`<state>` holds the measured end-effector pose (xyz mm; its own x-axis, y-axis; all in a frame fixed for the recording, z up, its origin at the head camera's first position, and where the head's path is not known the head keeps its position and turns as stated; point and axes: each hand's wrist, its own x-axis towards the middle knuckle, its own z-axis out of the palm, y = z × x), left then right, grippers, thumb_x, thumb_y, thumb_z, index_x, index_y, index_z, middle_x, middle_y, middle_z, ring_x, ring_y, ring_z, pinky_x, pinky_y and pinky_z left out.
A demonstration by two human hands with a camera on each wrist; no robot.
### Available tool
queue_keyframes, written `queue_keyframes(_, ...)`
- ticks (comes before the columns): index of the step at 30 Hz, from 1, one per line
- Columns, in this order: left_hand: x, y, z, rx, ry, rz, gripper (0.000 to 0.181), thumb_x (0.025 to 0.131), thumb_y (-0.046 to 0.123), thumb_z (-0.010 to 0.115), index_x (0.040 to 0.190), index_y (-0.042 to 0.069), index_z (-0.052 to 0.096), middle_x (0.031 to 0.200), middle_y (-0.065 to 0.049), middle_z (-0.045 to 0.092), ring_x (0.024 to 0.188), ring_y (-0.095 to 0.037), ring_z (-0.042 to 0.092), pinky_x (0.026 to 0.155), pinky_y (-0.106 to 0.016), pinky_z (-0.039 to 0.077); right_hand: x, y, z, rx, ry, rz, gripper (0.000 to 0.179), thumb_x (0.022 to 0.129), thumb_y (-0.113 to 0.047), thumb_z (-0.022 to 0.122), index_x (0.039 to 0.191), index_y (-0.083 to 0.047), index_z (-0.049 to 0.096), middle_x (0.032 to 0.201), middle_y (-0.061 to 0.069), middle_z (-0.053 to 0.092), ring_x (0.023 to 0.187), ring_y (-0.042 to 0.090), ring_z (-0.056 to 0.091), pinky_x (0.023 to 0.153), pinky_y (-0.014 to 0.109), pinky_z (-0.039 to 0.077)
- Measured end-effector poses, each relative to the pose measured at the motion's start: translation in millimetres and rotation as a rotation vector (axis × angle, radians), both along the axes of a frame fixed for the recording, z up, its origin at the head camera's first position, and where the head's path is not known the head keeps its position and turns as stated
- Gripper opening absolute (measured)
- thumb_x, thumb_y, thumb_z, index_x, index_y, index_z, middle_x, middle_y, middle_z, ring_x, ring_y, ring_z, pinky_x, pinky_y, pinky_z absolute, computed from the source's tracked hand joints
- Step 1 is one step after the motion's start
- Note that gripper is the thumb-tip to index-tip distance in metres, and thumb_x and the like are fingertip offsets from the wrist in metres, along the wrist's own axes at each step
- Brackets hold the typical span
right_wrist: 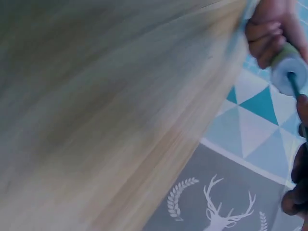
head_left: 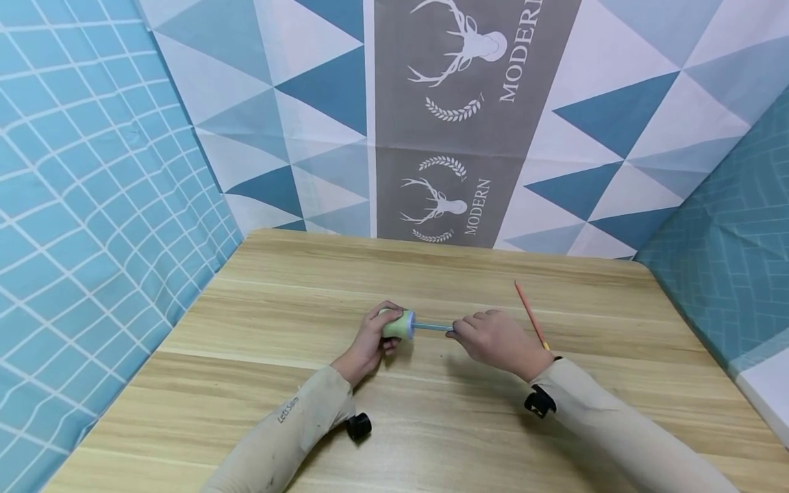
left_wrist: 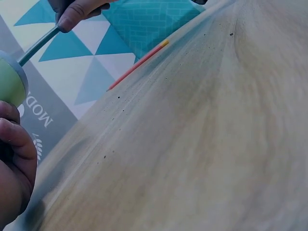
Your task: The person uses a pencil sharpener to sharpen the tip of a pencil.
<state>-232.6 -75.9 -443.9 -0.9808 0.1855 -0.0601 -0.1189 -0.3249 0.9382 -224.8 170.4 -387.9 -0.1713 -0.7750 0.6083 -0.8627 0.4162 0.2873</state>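
My left hand [head_left: 368, 341] grips a light green pencil sharpener [head_left: 397, 326] with a pale blue end, its fingers and thumb wrapped round the body. A blue-green pencil [head_left: 433, 327] runs straight from the sharpener's blue face to my right hand [head_left: 498, 344]. The fingers of that right hand pinch the pencil near its far end and cover that part of it. The pencil's tip is hidden inside the sharpener. Both things are held above the wooden table, and the right wrist view shows the pencil entering the hole in the sharpener's face [right_wrist: 288, 77].
A red pencil [head_left: 530, 313] with a yellow end lies on the wooden table [head_left: 296, 274], just beyond my right wrist. Patterned cloth [head_left: 327, 89] hangs behind the table's far edge, with blue cloth [head_left: 80, 171] along the left side. Small dark specks dot the tabletop.
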Motion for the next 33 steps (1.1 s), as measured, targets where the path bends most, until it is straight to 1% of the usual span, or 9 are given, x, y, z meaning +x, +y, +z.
queue_keyframes(4,-0.9,-1.1,0.0,-0.002,-0.003,-0.007,0.010,0.089,0.019,0.058,0.082,0.022,0.065,0.067,-0.003,0.055,0.046,-0.009,0.042,0.039,-0.021,0.032,-2.3,-0.3,1.4,-0.040,-0.290,0.005,0.030,0.100,-0.021,0.061,0.074,-0.014,0.048,0.056,-0.012,0.037,0.049,-0.003,0.025,0.044,0.014,0.025)
queue_keyframes(8,-0.4,-1.1,-0.3,0.002,0.006,-0.009,0.010,0.088,0.018,0.059,0.083,0.023,0.066,0.067,-0.004,0.055,0.046,-0.009,0.042,0.039,-0.021,0.032,-2.2,-0.2,8.1,-0.062,-0.665,-0.049,0.028,0.090,-0.010,0.072,0.072,-0.016,0.051,0.057,-0.015,0.038,0.049,-0.005,0.025,0.045,0.016,0.025)
queue_keyframes(11,-0.3,-0.6,-0.6,0.004,0.025,-0.014,0.010,0.089,0.017,0.059,0.083,0.022,0.066,0.068,-0.004,0.056,0.046,-0.010,0.042,0.039,-0.021,0.032,-3.8,0.2,13.5,-0.086,-0.944,-0.100,0.030,0.095,-0.013,0.067,0.070,-0.015,0.050,0.056,-0.015,0.034,0.048,-0.003,0.025,0.047,0.020,0.025)
queue_keyframes(14,-0.7,-0.1,-0.9,0.007,0.039,-0.024,0.011,0.090,0.017,0.058,0.084,0.022,0.066,0.068,-0.004,0.056,0.046,-0.010,0.042,0.039,-0.021,0.032,-7.3,1.2,18.6,-0.085,-1.161,-0.135,0.032,0.098,-0.016,0.062,0.070,-0.011,0.051,0.054,-0.012,0.032,0.046,0.001,0.027,0.047,0.022,0.027)
queue_keyframes(17,-0.9,0.4,-0.9,0.013,0.043,-0.027,0.012,0.090,0.017,0.058,0.083,0.023,0.066,0.068,-0.004,0.056,0.046,-0.010,0.042,0.039,-0.021,0.032,-10.5,2.6,24.0,-0.050,-1.337,-0.148,0.030,0.103,-0.019,0.055,0.077,-0.004,0.057,0.050,-0.009,0.034,0.041,0.005,0.028,0.043,0.023,0.028)
queue_keyframes(20,-0.7,0.9,-0.6,0.013,0.040,-0.030,0.012,0.089,0.018,0.058,0.083,0.023,0.066,0.068,-0.005,0.057,0.047,-0.010,0.042,0.040,-0.022,0.032,-12.6,4.2,28.6,-0.008,-1.501,-0.153,0.033,0.106,-0.021,0.047,0.090,0.005,0.060,0.048,-0.006,0.036,0.038,0.009,0.027,0.038,0.024,0.028)
queue_keyframes(24,-0.5,1.6,-0.2,0.009,0.030,-0.032,0.010,0.088,0.019,0.059,0.084,0.023,0.067,0.068,-0.005,0.057,0.046,-0.010,0.042,0.040,-0.022,0.032,-14.5,5.4,31.8,0.023,-1.627,-0.153,0.037,0.108,-0.023,0.042,0.098,0.009,0.058,0.050,-0.004,0.035,0.039,0.010,0.026,0.038,0.025,0.026)
queue_keyframes(28,-0.2,1.4,-0.1,0.007,0.031,-0.031,0.009,0.089,0.020,0.059,0.085,0.023,0.066,0.068,-0.005,0.056,0.046,-0.010,0.042,0.040,-0.022,0.033,-15.7,4.8,32.9,0.024,-1.662,-0.148,0.036,0.108,-0.022,0.041,0.098,0.009,0.057,0.051,-0.003,0.035,0.040,0.010,0.026,0.039,0.025,0.027)
queue_keyframes(33,0.7,0.1,0.2,-0.003,0.037,-0.035,0.011,0.090,0.018,0.058,0.084,0.023,0.066,0.068,-0.005,0.056,0.047,-0.010,0.042,0.040,-0.022,0.033,-15.4,4.8,33.0,0.025,-1.666,-0.151,0.036,0.108,-0.021,0.041,0.100,0.010,0.057,0.051,-0.003,0.036,0.040,0.010,0.028,0.039,0.024,0.028)
